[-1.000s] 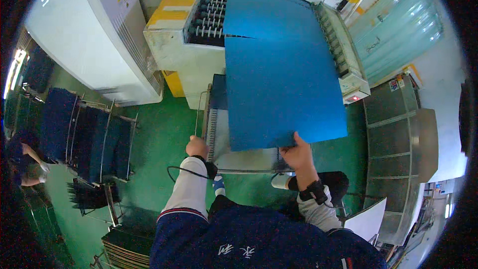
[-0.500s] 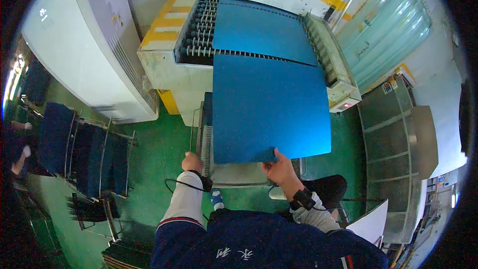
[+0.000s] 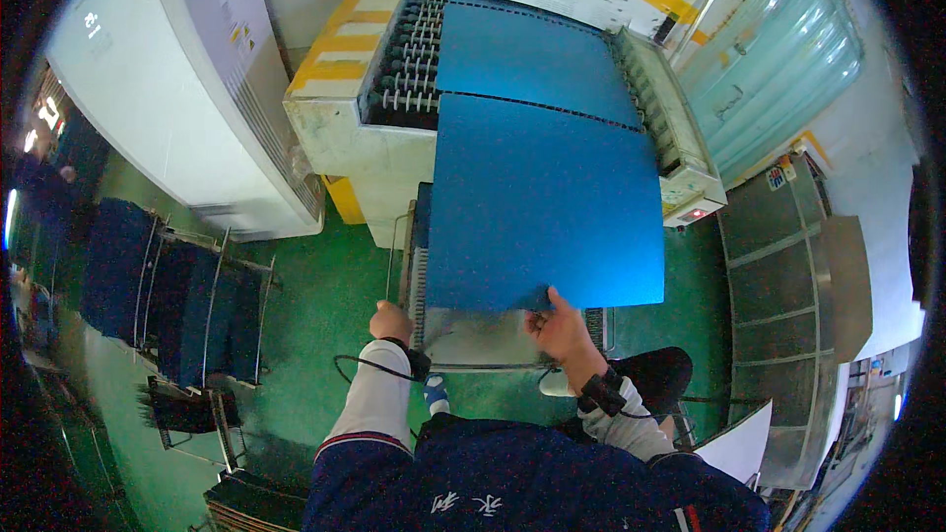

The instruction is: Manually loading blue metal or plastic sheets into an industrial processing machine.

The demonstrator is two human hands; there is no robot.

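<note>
A large blue panel (image 3: 547,202) lies with its far part on the roller conveyor of a machine, and its near part sticks out toward me. At its near edge, my right hand (image 3: 564,330) is closed in a pinch, thumb on top and fingers bent below. Farther in, a second blue panel (image 3: 532,54) rests flat on the rollers (image 3: 409,59), a narrow gap between the two. My left hand (image 3: 392,321) is closed at the thin metal bar (image 3: 393,258) of a slotted rack (image 3: 473,340), which stands below the overhanging panel.
A white air conditioner (image 3: 182,89) stands at the left beside the machine (image 3: 335,128). Racks with dark panels (image 3: 177,305) are on the green floor at the left. A grey framed screen (image 3: 774,305) and a white board (image 3: 739,438) stand at the right.
The near blue panel has slid slightly away from me, onto the rollers, my right hand staying at its edge. My left hand keeps its place at the bar. The view has shifted a little.
</note>
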